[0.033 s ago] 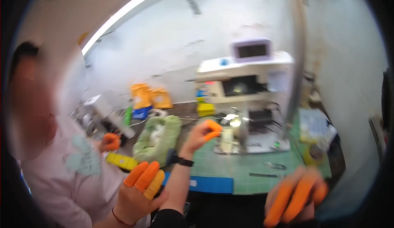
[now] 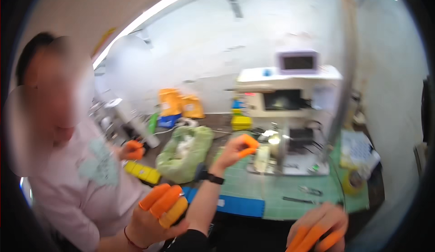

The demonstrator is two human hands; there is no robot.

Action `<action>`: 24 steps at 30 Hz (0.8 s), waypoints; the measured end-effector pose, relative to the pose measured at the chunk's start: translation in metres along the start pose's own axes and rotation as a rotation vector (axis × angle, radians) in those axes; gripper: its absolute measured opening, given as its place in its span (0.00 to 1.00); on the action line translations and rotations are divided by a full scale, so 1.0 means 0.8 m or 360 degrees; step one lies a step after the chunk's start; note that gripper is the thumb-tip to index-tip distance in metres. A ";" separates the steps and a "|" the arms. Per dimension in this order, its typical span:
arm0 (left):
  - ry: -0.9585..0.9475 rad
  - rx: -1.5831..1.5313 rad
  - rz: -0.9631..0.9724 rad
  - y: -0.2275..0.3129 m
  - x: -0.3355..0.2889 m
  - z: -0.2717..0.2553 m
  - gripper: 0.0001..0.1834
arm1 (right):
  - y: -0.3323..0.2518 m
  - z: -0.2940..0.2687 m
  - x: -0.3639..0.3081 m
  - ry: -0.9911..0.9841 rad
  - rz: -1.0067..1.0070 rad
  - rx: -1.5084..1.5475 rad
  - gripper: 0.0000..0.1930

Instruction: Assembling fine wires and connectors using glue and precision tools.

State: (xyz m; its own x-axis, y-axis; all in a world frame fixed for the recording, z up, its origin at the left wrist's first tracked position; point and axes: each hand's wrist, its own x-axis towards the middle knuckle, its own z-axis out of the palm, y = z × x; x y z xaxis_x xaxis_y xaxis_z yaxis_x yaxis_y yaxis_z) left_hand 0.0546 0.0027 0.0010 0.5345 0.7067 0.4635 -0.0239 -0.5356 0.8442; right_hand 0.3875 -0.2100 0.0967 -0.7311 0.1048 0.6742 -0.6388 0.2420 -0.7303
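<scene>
My left hand (image 2: 233,152), a black band on its wrist and orange finger cots on its tips, reaches to the left edge of a white bench machine (image 2: 308,163). Thumb and finger are pinched together; what lies between them is too small to make out. Low on the right, my right hand (image 2: 319,227) is bent downward, orange cots on its fingers. Motion blurs it and the picture's edge cuts off its fingertips. Beside my left forearm is a co-worker's hand (image 2: 158,213) with orange and yellow finger cots; their other hand (image 2: 132,150) is farther back.
A green cutting mat (image 2: 276,206) covers the bench, with tweezers (image 2: 299,200) and a small metal tool (image 2: 310,191) on it. A bowl lined with a green bag (image 2: 183,157), a yellow box (image 2: 142,172) and a blue strip (image 2: 242,206) lie leftward. A grey post (image 2: 342,89) rises by the machine.
The whole view has swung, so the bench and machine sit farther right and lower. My right hand has come leftward and down in the picture; my left hand stays by the machine, still pinched.
</scene>
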 end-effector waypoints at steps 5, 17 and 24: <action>0.0067 0.0034 0.0013 -0.002 -0.012 0.002 0.08 | 0.073 0.048 0.035 0.0356 0.0576 -0.0058 0.06; 0.0107 -0.0055 -0.0018 0.000 -0.017 -0.006 0.08 | 0.095 0.043 0.056 0.0083 0.0685 -0.0147 0.08; 0.0029 -0.0124 -0.0020 0.001 0.008 0.020 0.06 | 0.051 0.034 0.053 0.0246 0.0681 -0.0260 0.09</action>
State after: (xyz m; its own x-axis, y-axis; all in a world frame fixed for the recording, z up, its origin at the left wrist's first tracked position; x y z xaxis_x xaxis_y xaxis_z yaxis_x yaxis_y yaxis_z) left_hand 0.0713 -0.0007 0.0003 0.5197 0.7217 0.4572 -0.0835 -0.4897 0.8679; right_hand 0.3240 -0.2223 0.0924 -0.8680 0.3673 0.3342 -0.2332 0.2928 -0.9273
